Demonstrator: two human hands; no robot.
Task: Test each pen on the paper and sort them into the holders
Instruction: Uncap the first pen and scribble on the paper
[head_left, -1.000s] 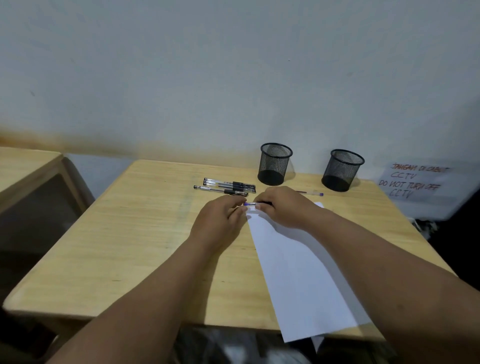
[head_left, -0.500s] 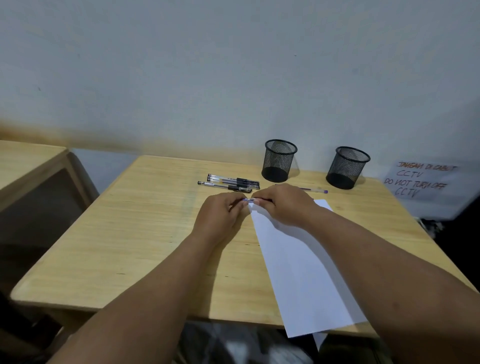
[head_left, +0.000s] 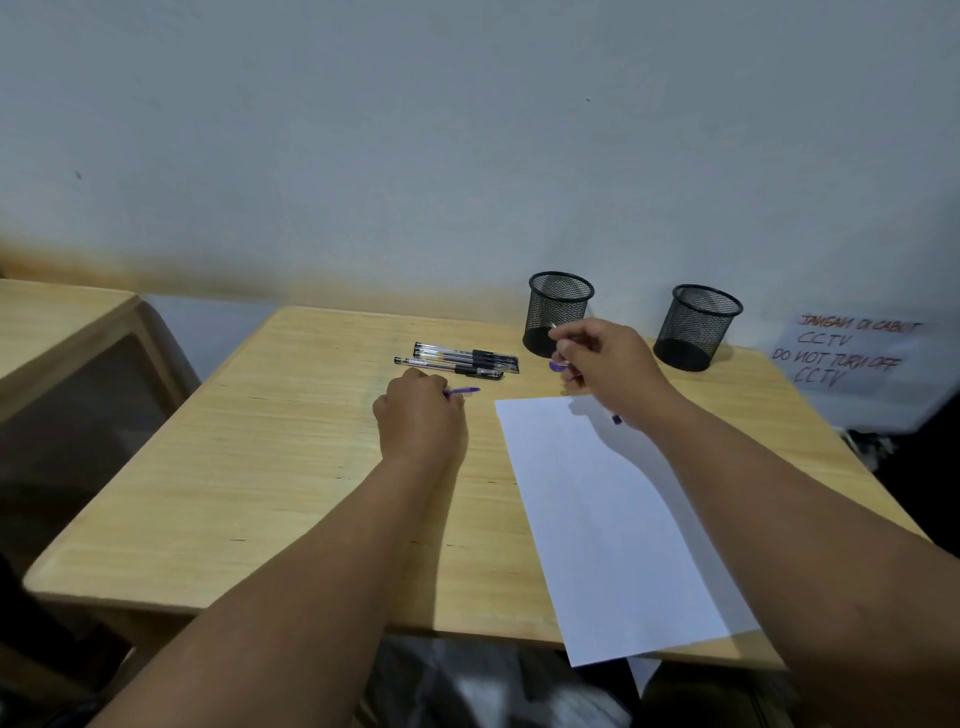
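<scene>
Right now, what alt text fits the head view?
A person's left hand holds a purple cap while the right hand holds the uncapped pen above blank paper; three pens and two mesh holders wait behind.

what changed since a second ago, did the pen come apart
Yes. The hands separated: the left hand now holds the purple cap, and the right hand has lifted the pen toward the left holder. Paper, black pens and right holder stayed put.

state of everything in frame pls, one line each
left hand: grips purple cap
right hand: holds uncapped pen
black pens: capped, lying on table
paper: blank, flat
holders: both upright, empty
</scene>
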